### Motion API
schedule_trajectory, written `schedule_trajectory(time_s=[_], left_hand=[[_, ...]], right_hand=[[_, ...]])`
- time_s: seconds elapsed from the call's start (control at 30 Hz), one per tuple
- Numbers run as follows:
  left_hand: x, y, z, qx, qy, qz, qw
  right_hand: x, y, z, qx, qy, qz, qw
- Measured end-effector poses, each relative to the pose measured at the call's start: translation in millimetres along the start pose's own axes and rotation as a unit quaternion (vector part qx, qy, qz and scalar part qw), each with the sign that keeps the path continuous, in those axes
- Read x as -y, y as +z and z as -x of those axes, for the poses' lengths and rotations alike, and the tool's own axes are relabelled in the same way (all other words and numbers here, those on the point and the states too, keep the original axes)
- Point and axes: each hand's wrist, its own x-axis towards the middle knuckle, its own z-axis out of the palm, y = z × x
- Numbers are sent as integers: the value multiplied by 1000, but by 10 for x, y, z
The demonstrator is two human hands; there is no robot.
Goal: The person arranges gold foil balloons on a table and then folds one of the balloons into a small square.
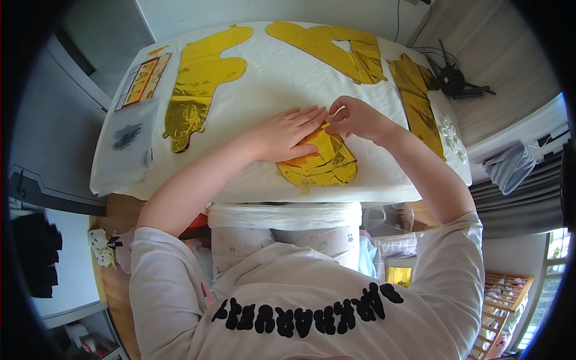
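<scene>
A folded gold foil balloon (pixel 318 171) lies near the front edge of the white-covered table, its shiny surface creased. My left hand (pixel 288 135) rests flat across its upper left part, fingers stretched toward the right and the thumb lower down on the foil. At the balloon's top edge my right hand (pixel 359 122) is bent, with thumb and fingertips pinched at the foil. The fingertips of both hands almost meet there. My left palm hides part of the balloon.
Flat gold letter-shaped balloons lie around: one at left (pixel 207 78), one at the back (pixel 336 48), a darker one at right (pixel 417 99). Printed packaging (pixel 144 81) and a clear bag (pixel 126 144) sit at left. White rolls (pixel 451 133) and a black stand (pixel 453 81) are at right.
</scene>
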Motion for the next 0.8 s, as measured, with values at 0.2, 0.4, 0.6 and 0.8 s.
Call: schedule_trajectory(time_s=[0.2,0.4,0.6,0.8], left_hand=[[6,1,8,11,-3,-7,1000],[25,7,12,0,3,3,1000],[36,24,-1,-4,6,18,1000],[50,36,24,15,-2,2,1000]], right_hand=[[139,46,41,-37,-17,90,995],[235,24,81,-20,14,55,998],[134,41,86,2,-22,52,998],[-15,152,206,-40,-124,73,989]])
